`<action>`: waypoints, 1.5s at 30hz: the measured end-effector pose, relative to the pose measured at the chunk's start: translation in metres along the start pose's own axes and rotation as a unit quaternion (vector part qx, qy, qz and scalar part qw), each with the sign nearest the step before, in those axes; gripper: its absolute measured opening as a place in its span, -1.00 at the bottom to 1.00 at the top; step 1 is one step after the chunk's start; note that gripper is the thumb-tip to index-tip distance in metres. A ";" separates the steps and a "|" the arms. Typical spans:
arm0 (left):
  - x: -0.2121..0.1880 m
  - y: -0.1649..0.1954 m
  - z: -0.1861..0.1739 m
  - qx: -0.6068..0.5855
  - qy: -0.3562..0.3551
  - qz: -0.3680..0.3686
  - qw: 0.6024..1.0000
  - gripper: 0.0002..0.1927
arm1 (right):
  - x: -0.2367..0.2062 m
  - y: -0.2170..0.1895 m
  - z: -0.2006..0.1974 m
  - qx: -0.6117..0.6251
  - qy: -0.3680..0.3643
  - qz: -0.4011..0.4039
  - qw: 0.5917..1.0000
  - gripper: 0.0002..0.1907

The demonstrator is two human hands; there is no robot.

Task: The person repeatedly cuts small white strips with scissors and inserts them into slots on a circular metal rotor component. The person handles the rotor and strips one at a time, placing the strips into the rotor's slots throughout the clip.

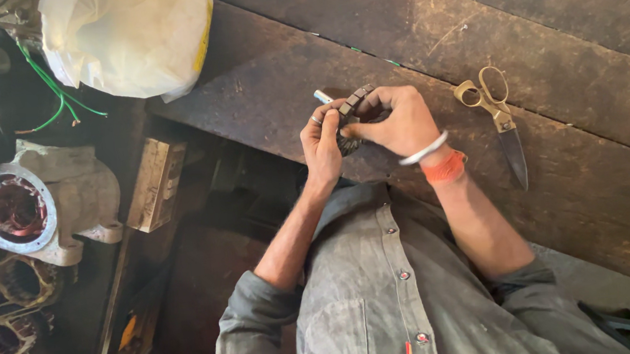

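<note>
Dark, scuffed wood forms the bench (577, 175), which carries the work at chest level in front of the seated person, so both forearms can stay close to the body. To the person's left, off the bench, a pale motor housing (63, 201) with copper windings lies on its side with the open bore facing up; a white plastic bag (128, 37) sits beyond it. Brass-handled scissors (498, 117) lie flat on the bench just beside the right hand (402, 122), within easy reach, blades pointing toward the person.

Both hands meet just above the bench surface. The left hand (323, 141) curls its fingers around a small dark motor part (351, 116), steadying it from below. The right hand closes over the same part from the other side, thumb and fingers pinching its upper edge.

The part looks dark and ribbed, with a segmented band across the top and a short bright metal shaft (322, 95) protruding at one end. Its lower half is hidden by the fingers.
</note>
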State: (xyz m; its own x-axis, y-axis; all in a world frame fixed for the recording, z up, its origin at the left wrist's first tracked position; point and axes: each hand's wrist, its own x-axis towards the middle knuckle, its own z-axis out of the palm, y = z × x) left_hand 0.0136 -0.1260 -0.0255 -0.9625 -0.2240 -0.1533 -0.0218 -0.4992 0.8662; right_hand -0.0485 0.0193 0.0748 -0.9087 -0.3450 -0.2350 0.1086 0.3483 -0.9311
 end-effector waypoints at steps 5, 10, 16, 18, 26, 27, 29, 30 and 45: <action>0.001 0.001 0.000 0.008 0.012 -0.007 1.000 -0.75 | -0.035 0.002 0.016 -0.080 0.143 -0.177 0.970 -0.68; 0.001 -0.002 0.001 -0.005 0.022 -0.022 1.000 -0.75 | -0.034 0.014 0.021 -0.138 0.182 -0.236 0.944 -0.78; 0.000 -0.002 0.000 -0.025 0.010 -0.022 0.999 -0.76 | -0.027 0.017 0.022 -0.231 0.180 -0.302 0.907 -0.80; -0.001 -0.002 0.001 0.002 0.011 -0.003 1.000 -0.76 | -0.028 0.015 0.023 -0.215 0.181 -0.310 0.908 -0.80; 0.003 0.007 0.007 0.057 -0.011 0.058 0.997 -0.75 | -0.028 0.003 0.027 -0.251 0.193 -0.308 0.897 -0.82; 0.005 0.012 0.007 0.082 -0.025 0.087 0.992 -0.75 | -0.029 0.001 0.026 -0.266 0.188 -0.310 0.893 -0.82; 0.001 0.023 0.010 0.094 -0.055 0.086 0.990 -0.76 | -0.038 -0.004 0.021 -0.210 0.214 -0.300 0.906 -0.84; 0.000 0.030 0.013 0.080 -0.076 0.062 0.992 -0.76 | -0.040 -0.005 0.017 -0.182 0.229 -0.296 0.909 -0.85; -0.026 0.066 0.005 0.326 -0.253 0.190 0.891 -0.51 | -0.092 0.042 -0.009 -0.143 0.147 -0.341 0.917 -0.76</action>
State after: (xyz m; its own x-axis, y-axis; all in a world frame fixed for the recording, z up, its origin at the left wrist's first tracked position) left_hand 0.0363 -0.1493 0.0381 -0.9293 0.2144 0.3008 0.3376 0.1622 0.9272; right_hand 0.0364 0.0739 0.0596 -0.8002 -0.3322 0.4992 -0.5974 0.3688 -0.7121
